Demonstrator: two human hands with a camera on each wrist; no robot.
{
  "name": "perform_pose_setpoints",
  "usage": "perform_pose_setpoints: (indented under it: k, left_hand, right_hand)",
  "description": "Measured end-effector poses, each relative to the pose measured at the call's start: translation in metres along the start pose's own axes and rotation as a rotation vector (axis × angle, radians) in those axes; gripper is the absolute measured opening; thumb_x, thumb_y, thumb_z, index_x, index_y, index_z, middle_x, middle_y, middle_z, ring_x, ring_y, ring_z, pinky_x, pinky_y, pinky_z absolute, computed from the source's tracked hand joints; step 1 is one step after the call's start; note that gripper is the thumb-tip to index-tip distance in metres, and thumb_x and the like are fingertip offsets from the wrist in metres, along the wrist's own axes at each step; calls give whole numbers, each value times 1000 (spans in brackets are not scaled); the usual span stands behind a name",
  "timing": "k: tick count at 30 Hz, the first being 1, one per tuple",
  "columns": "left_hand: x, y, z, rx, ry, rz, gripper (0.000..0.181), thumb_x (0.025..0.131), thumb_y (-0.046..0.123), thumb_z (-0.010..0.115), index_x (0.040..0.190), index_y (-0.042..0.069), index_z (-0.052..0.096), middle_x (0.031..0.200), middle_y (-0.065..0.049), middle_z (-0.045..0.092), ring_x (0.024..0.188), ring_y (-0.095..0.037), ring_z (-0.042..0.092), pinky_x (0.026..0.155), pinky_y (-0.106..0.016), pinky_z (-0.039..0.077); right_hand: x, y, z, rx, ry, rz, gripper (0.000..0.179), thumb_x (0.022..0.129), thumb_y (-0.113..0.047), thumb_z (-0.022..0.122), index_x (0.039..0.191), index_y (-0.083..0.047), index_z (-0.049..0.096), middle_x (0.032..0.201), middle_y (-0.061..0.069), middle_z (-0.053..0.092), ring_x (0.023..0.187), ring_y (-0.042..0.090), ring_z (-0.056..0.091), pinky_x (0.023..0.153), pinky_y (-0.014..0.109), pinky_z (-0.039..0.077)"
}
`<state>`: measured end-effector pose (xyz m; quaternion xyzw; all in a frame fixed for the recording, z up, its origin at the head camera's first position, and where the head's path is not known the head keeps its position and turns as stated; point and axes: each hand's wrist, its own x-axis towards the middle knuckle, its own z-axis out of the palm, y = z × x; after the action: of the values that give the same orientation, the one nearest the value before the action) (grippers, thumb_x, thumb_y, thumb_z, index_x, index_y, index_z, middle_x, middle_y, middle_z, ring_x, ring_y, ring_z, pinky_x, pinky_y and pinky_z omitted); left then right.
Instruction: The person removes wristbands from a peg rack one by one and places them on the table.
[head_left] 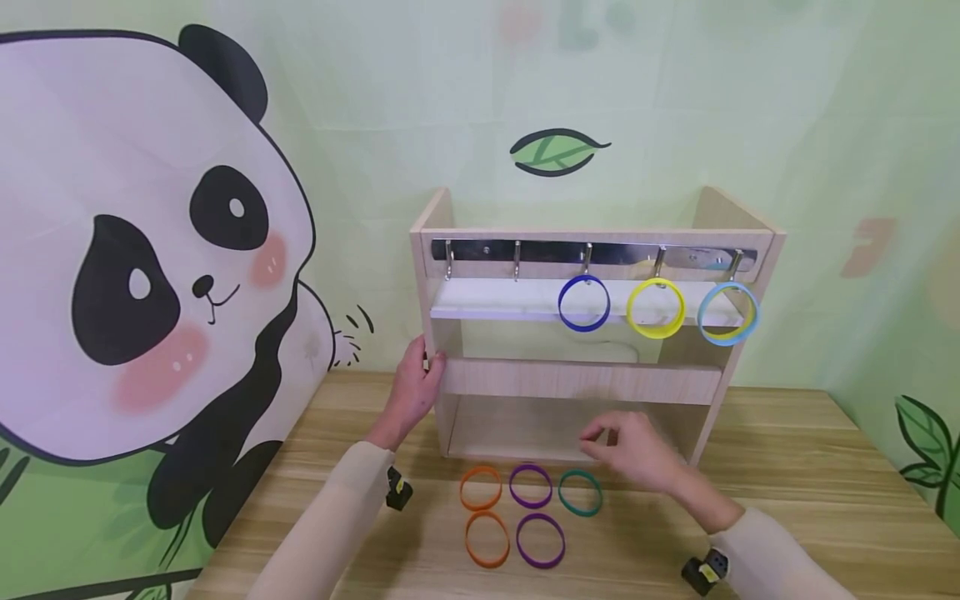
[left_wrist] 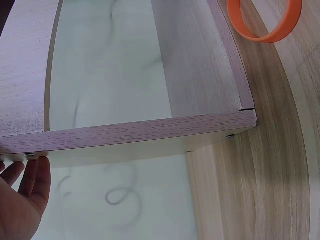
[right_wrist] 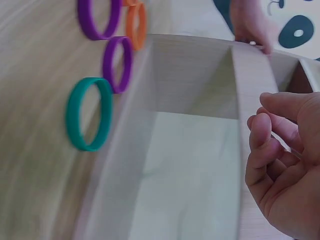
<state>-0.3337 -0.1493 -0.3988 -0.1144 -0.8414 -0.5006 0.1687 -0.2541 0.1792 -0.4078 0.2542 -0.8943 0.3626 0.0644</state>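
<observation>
My left hand [head_left: 415,387] grips the left side panel of a pale wooden shelf [head_left: 577,382], thumb at the front edge and fingertips [left_wrist: 42,165] against its outer face. My right hand [head_left: 637,450] hovers before the lower compartment, fingers loosely bent, holding nothing. Closest to it on the table lies a teal ring [head_left: 580,493]. Beside that lie two purple rings [head_left: 531,486] and two orange rings [head_left: 481,487]. From hooks on the shelf's metal strip [head_left: 551,252] hang a dark blue ring [head_left: 583,303], a yellow ring [head_left: 656,308] and a light blue ring [head_left: 728,313] with yellow inside.
Two hooks [head_left: 448,260] at the strip's left end carry no ring. The shelf stands on a wood-grain table [head_left: 780,475] before a green wall cloth [head_left: 390,150]. A large printed panda [head_left: 172,208] covers the cloth at left.
</observation>
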Motion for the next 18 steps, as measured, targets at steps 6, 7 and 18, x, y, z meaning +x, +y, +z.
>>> perform_pose_setpoints:
  k: [6,7,18]
  left_hand:
    - [0,-1,0,-3,6,3,47,99,27,40,141,7,34,129,-12,46,110,-28,53,82,-44,53]
    - [0,-1,0,-4,6,5,47,99,27,40,141,7,34,129,-13,46,109,-28,53,82,-44,53]
    - [0,0,0,0,-1,-6,46,100,28,40,141,8,34,130,-11,45,111,-25,52,85,-43,52]
  right_hand:
    - [2,-19,-19,21,30,-21,5,85,-18,70,87,-14,72,71,-8,61,54,13,52,43,24,44]
    - [2,-21,-22,10,37,-29,5,86,-18,70,87,-14,72,72,-8,61,55,13,51,44,24,44]
    - [8,-43,-49,-64,116,-66,5,85,-15,70,90,-15,73,74,-7,60,55,10,48,44,23,40]
